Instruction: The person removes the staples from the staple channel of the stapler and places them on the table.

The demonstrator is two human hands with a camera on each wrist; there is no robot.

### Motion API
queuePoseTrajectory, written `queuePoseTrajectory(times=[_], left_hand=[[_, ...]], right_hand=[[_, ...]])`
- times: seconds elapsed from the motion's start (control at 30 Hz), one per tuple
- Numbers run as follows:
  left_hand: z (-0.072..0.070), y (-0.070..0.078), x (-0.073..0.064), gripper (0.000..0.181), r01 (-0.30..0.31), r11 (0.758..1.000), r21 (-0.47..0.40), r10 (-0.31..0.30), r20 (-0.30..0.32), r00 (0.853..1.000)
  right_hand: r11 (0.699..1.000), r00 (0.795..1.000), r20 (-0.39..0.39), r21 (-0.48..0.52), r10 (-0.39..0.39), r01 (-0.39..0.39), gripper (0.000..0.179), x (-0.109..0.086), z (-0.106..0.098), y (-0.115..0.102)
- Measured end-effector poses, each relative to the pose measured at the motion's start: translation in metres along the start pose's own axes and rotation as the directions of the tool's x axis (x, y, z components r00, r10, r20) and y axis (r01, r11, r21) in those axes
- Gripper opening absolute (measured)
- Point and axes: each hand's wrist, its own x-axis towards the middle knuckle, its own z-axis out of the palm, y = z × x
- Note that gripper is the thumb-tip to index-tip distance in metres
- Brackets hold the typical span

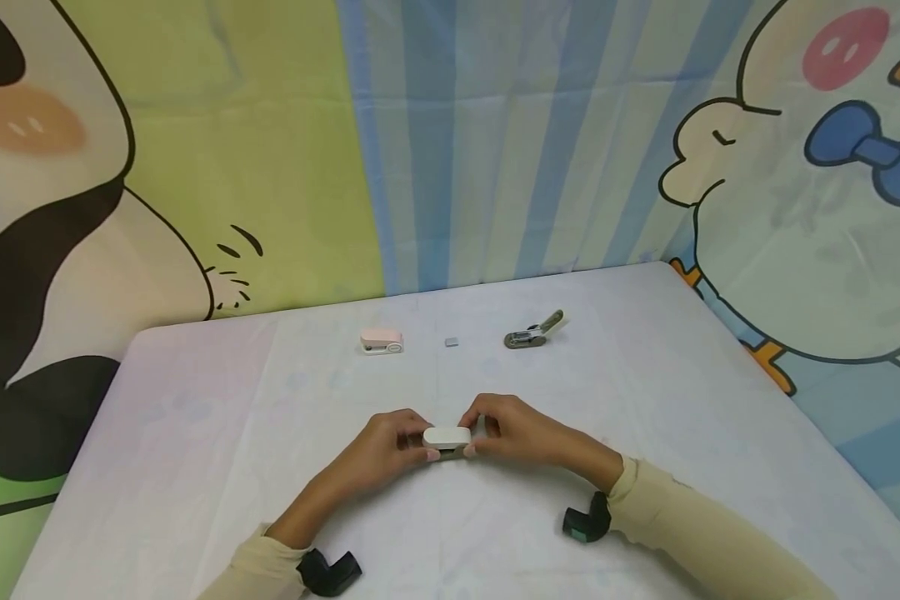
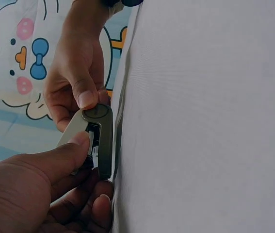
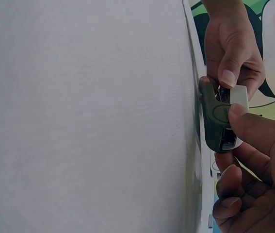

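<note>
A small stapler (image 1: 447, 437) with a white top and a dark grey-green base is held between both hands, low over the near middle of the table. My left hand (image 1: 381, 450) pinches its left end; in the left wrist view the thumb lies against the stapler's (image 2: 106, 145) gap between top and base. On the other side my right hand (image 1: 521, 431) grips the end with the round hinge. From the right wrist, the thumb presses beside that hinge on the stapler (image 3: 212, 121), with the base facing the table.
Farther back on the white-covered table (image 1: 330, 400) stand a pink stapler (image 1: 382, 340), a small grey block (image 1: 452, 342) that looks like a strip of staples, and an olive stapler (image 1: 527, 337) with its arm raised. A cartoon-printed curtain (image 1: 487, 150) hangs behind the table.
</note>
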Motion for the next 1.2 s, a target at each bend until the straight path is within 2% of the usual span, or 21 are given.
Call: queuePoseTrajectory(times=[0.17, 0.43, 0.67, 0.9, 1.1, 1.2], left_hand=[[0.002, 0.000, -0.001, 0.022, 0.013, 1.000, 0.016, -0.013, -0.002, 1.000], [0.006, 0.000, -0.004, 0.027, -0.033, 0.999, 0.025, 0.034, -0.015, 0.999], [0.009, -0.001, -0.005, 0.026, 0.008, 1.000, 0.025, -0.008, -0.026, 1.000], [0.009, -0.002, -0.004, 0.020, 0.005, 1.000, 0.027, -0.004, -0.037, 0.999], [0.008, -0.001, -0.003, 0.019, -0.027, 0.999, 0.035, 0.028, -0.026, 0.999], [0.008, 0.000, -0.003, 0.017, -0.041, 0.998, 0.046, 0.042, -0.018, 0.999]], right_hand=[[1.000, 1.000, 0.015, 0.005, -0.001, 0.001, 0.025, 0.000, 0.000, 0.002], [0.999, 0.999, 0.027, 0.047, 0.024, -0.026, 0.027, -0.002, -0.001, 0.004], [0.996, 0.997, 0.054, 0.070, 0.050, -0.053, 0.027, -0.001, -0.001, 0.004], [1.000, 0.999, 0.047, -0.006, -0.012, 0.013, 0.037, 0.004, 0.001, 0.000], [0.996, 0.997, 0.057, -0.058, -0.061, 0.064, 0.025, 0.016, 0.007, -0.010], [0.994, 0.995, 0.065, -0.077, -0.077, 0.082, 0.026, 0.021, 0.010, -0.015]])
